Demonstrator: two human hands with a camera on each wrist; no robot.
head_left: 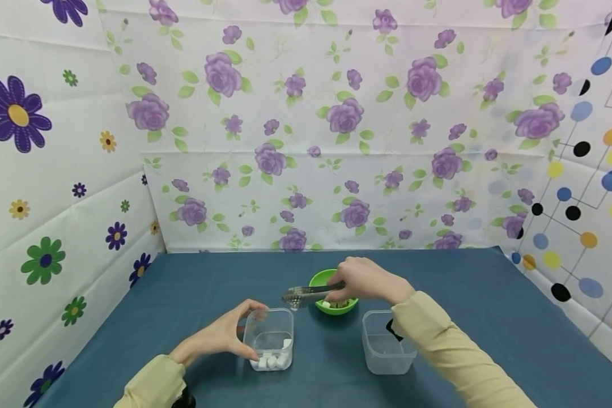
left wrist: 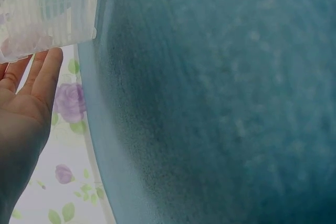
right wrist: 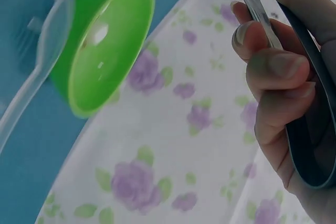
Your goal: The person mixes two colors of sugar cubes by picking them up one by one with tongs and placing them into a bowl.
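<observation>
My left hand (head_left: 224, 333) holds a clear plastic container (head_left: 268, 327) by its side, thumb at the near edge and fingers at the far one. Several white pieces (head_left: 271, 361) lie in its bottom. In the left wrist view the fingers (left wrist: 47, 74) touch the container's wall. Metal tongs (head_left: 310, 294) are gripped in my right hand (head_left: 366, 279), their perforated tips above the gap between that container and a green bowl (head_left: 318, 279). A small white bit shows at the tips; whether they pinch it is unclear. The bowl, partly hidden by the right hand, holds a white piece and something brownish.
A second clear container (head_left: 387, 362) stands to the right, partly under the right sleeve (head_left: 438, 328). All stand on a blue-green tabletop (head_left: 224, 277). Flower-printed sheets (head_left: 265, 198) hang behind and at the left; a dotted sheet (head_left: 586, 215) hangs at the right.
</observation>
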